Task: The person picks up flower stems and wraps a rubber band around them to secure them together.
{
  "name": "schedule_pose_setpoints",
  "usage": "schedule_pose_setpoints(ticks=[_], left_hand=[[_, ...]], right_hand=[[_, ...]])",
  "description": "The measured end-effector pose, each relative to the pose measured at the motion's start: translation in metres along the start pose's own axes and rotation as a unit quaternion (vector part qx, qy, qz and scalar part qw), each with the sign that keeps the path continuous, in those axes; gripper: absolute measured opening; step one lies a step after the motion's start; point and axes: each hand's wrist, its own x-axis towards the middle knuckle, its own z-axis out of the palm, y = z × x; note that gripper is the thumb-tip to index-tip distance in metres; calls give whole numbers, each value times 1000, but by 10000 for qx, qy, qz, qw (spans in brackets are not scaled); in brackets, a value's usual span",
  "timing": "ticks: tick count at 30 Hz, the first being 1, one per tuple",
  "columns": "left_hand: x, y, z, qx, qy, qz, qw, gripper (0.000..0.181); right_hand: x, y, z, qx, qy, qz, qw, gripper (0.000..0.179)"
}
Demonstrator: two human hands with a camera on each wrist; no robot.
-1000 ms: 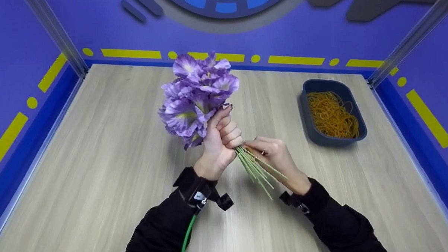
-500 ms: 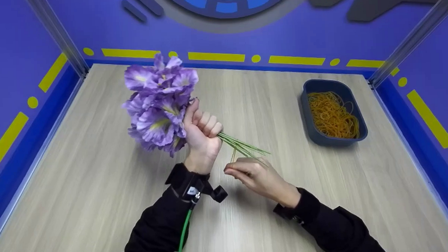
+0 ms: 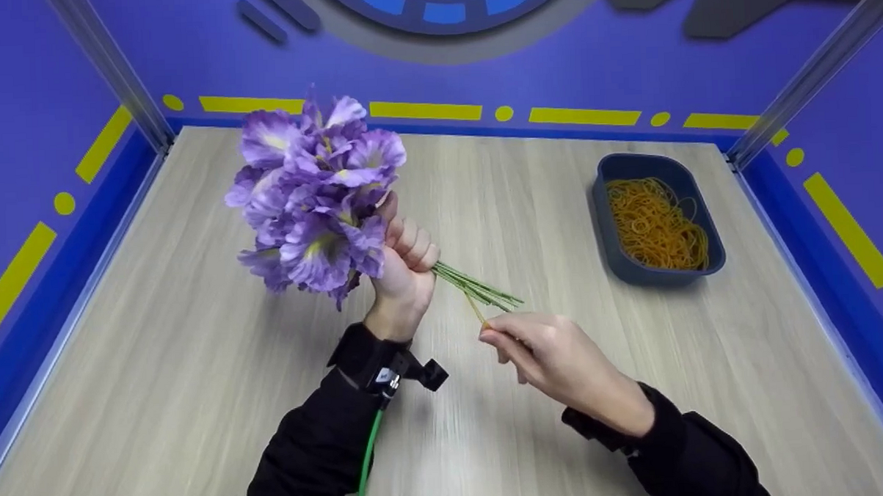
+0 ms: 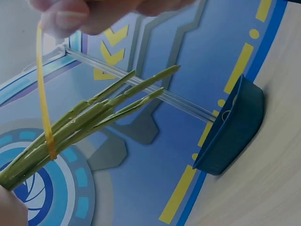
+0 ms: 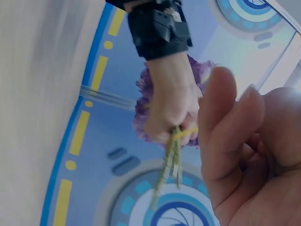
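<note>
My left hand (image 3: pixel 405 267) grips a bunch of purple artificial flowers (image 3: pixel 315 201) just below the blooms, which lean to the upper left. Green stems (image 3: pixel 479 285) stick out of the fist toward the lower right. A yellow-orange rubber band (image 4: pixel 45 108) loops around the stems in the left wrist view, pulled taut away from them. My right hand (image 3: pixel 555 354) pinches the band's far end between thumb and forefinger, a short way below the stem ends. In the right wrist view, the curled fingers (image 5: pixel 225 127) of that hand hide the pinched end.
A dark blue-grey tub (image 3: pixel 610 249) of many rubber bands (image 3: pixel 657 229) stands on the wooden table (image 3: pixel 195 345) at the right. Blue panels (image 3: pixel 553 68) wall in the back and sides. A green cable (image 3: pixel 366 456) runs along the left sleeve.
The left hand and bouquet have moved left. From beside the stems, the right hand has drawn down, then right, stretching the rubber band out from them.
</note>
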Motion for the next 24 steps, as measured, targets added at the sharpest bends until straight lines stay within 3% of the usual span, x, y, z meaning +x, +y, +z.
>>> schedule_pose_setpoints(ticks=[3,5,9,11,13,16,20,22,24], left_hand=[[-2,-5,-3,235,-378,-17,9990,55],[-4,-10,-5,367,-773,-208,9961,57],[-12,-16,-5,685,-1437,-1177,9802,51],[-18,-19,-2,688,-1557,-1716,9703,51],[-23,-20,4,444,-1445,-2154,9648,50],[-26,-21,12,10,-1188,-2407,9633,57],[-25,-17,17,-550,-737,-2293,9690,62],[-25,-14,18,-841,-509,-2033,9742,62],[-25,-10,19,-1111,-308,-1737,9780,61]], right_hand=[[2,5,-9,-435,314,-251,9982,5],[4,11,-14,-868,621,-328,9937,12],[8,30,-22,-1751,1183,-161,9773,19],[10,42,-24,-1977,1341,-26,9710,15],[12,54,-23,-1972,1388,41,9705,9],[14,69,-19,-1597,1396,113,9772,3],[15,80,-4,-1031,1212,80,9872,5],[15,80,8,-893,999,2,9910,7],[14,77,21,-1102,740,-49,9911,7]])
